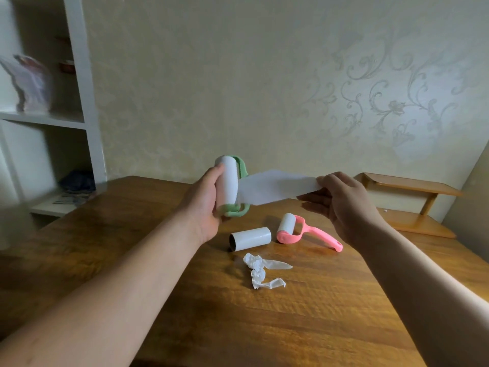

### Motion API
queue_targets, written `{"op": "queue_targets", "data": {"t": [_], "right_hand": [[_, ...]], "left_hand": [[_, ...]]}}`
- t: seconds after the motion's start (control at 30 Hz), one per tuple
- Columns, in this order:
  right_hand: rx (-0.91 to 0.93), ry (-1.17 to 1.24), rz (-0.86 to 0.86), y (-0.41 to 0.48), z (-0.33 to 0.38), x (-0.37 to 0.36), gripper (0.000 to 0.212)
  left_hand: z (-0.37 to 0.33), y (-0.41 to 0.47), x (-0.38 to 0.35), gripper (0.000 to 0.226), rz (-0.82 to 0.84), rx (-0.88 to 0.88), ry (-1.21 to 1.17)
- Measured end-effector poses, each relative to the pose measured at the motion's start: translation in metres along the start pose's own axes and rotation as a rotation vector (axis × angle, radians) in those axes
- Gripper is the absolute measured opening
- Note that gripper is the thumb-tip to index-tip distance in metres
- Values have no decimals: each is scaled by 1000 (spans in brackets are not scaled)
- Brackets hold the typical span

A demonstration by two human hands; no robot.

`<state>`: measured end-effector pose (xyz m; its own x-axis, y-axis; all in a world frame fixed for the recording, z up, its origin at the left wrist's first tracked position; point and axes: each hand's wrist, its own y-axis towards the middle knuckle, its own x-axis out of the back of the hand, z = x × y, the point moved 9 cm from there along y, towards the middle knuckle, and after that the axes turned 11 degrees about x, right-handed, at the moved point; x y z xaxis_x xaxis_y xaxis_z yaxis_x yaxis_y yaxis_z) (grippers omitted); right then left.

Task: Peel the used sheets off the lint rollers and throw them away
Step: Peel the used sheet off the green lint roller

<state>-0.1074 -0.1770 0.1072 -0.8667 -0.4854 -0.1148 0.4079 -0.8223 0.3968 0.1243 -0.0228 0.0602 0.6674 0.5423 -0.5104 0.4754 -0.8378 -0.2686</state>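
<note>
White sheet (275, 188) stretches taut from the green roller (230, 185), held upright above the counter (304, 313) in the left hand (205, 205), fingers wrapped round it. Right hand (344, 207) fingers pinch the sheet's free end. Best to pull steadily sideways while bracing the roll until it tears away. A crumpled sheet (260, 271) lies below. No bin shows, and the sheet's tear line is hidden.

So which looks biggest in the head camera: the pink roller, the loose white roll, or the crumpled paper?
1. Pink plastic lint roller, counting its handle.
2 and 3. Loose white cardboard-core roll and crumpled white paper sheets: too alike to rank.
</note>
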Motion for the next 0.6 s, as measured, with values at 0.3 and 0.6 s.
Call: {"op": "queue_targets", "data": {"t": [0.3,0.6], "right_hand": [[-21,115,40,-10,-13,1,18],[31,102,-46,-18,-3,28,21]], "left_hand": [[11,4,19,60,-62,-13,-3],[10,1,35,38,-47,25,-277]]}}
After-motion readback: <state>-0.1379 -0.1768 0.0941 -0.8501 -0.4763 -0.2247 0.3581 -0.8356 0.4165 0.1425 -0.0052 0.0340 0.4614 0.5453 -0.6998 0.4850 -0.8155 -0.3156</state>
